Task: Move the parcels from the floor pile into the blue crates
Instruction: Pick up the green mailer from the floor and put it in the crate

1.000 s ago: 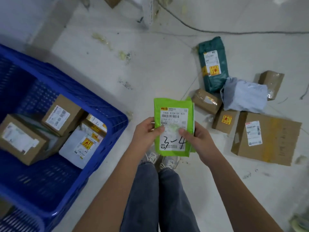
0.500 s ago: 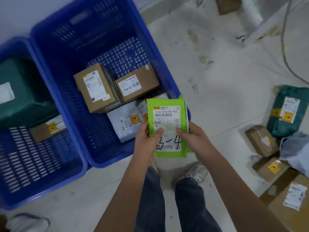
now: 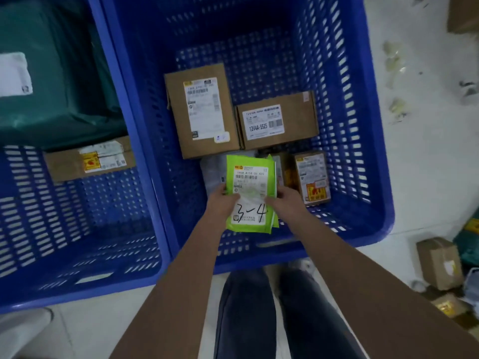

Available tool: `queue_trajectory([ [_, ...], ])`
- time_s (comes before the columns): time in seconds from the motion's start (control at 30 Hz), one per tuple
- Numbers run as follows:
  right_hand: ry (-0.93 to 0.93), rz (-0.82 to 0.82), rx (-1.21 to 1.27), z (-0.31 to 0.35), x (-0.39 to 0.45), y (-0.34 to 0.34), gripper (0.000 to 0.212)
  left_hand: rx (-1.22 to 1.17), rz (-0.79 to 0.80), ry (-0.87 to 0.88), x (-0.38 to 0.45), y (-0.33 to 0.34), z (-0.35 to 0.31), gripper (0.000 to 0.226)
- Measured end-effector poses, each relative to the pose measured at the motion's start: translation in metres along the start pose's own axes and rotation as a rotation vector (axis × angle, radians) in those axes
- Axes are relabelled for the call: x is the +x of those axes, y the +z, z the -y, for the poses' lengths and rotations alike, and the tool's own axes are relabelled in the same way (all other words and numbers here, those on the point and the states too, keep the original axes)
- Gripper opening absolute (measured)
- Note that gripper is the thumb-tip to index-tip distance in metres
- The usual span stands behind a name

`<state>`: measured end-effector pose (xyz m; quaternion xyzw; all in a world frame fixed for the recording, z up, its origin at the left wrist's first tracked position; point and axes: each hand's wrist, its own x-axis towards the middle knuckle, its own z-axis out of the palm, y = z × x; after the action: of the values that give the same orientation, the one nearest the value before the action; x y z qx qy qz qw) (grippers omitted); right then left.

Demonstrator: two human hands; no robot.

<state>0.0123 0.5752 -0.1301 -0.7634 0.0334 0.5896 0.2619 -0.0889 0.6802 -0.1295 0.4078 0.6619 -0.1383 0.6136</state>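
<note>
A bright green parcel (image 3: 250,177) with a white label marked "3-4" is held inside the right blue crate (image 3: 375,177). My left hand (image 3: 220,206) grips its left edge and my right hand (image 3: 286,200) pinches its right edge. Under and around it lie two brown boxes (image 3: 202,110) (image 3: 278,120), a grey bag (image 3: 213,169) and a small labelled box (image 3: 312,177). The left blue crate (image 3: 77,229) holds a dark green bag (image 3: 59,81) and a flat brown box (image 3: 88,159).
Parcels of the floor pile show at the right edge, among them a small brown box (image 3: 440,263). Pale floor with scraps lies right of the crates. My legs in dark trousers (image 3: 272,314) stand right before the crate's near wall.
The view swung left from the floor pile to the crates. Both hands carried the green parcel over the rim and down into the right crate.
</note>
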Motion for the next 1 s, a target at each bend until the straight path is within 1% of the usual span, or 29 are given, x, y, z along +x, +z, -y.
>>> queue_trajectory([
  [0.03,0.002,0.023,-0.041,0.0,0.014,0.008,0.031,0.028,-0.013,-0.026,0.015,-0.004,0.004,0.016],
  [0.1,-0.016,0.06,-0.144,-0.002,0.043,0.024,0.032,0.093,-0.06,-0.074,0.045,-0.009,0.015,0.02],
  [0.17,-0.023,0.052,-0.231,-0.004,0.071,0.038,0.034,0.109,-0.11,-0.127,0.07,-0.012,0.025,0.015],
  [0.23,-0.017,0.038,-0.285,-0.009,0.097,0.05,0.035,0.114,-0.153,-0.179,0.09,-0.012,0.033,0.021],
  [0.33,-0.003,0.028,-0.328,-0.013,0.127,0.066,0.036,0.1,-0.228,-0.163,0.113,-0.007,0.045,0.036],
  [0.43,-0.044,0.013,-0.353,-0.015,0.147,0.081,0.034,0.028,-0.305,-0.143,0.128,-0.003,0.054,0.038],
  [0.5,-0.056,0.001,-0.32,-0.016,0.155,0.092,0.032,0.039,-0.35,-0.137,0.134,-0.001,0.056,0.041],
  [0.57,-0.057,-0.019,-0.301,-0.018,0.16,0.099,0.028,0.073,-0.388,-0.132,0.136,0.004,0.057,0.046],
  [0.67,-0.093,-0.066,-0.357,-0.02,0.161,0.107,0.021,0.14,-0.433,-0.127,0.132,0.015,0.059,0.053],
  [0.77,-0.092,-0.088,-0.41,-0.021,0.155,0.113,0.021,0.207,-0.48,-0.104,0.12,0.024,0.059,0.052],
  [0.83,-0.063,-0.068,-0.483,-0.017,0.146,0.112,0.032,0.266,-0.499,-0.113,0.109,0.025,0.056,0.049],
  [0.9,-0.005,-0.022,-0.647,-0.013,0.131,0.103,0.046,0.283,-0.474,-0.155,0.095,0.022,0.054,0.046],
  [0.93,0.016,0.0,-0.715,-0.01,0.121,0.097,0.05,0.285,-0.459,-0.17,0.088,0.018,0.053,0.043],
  [1.0,0.038,0.052,-0.72,-0.005,0.098,0.081,0.052,0.293,-0.396,-0.192,0.071,0.007,0.048,0.036],
])
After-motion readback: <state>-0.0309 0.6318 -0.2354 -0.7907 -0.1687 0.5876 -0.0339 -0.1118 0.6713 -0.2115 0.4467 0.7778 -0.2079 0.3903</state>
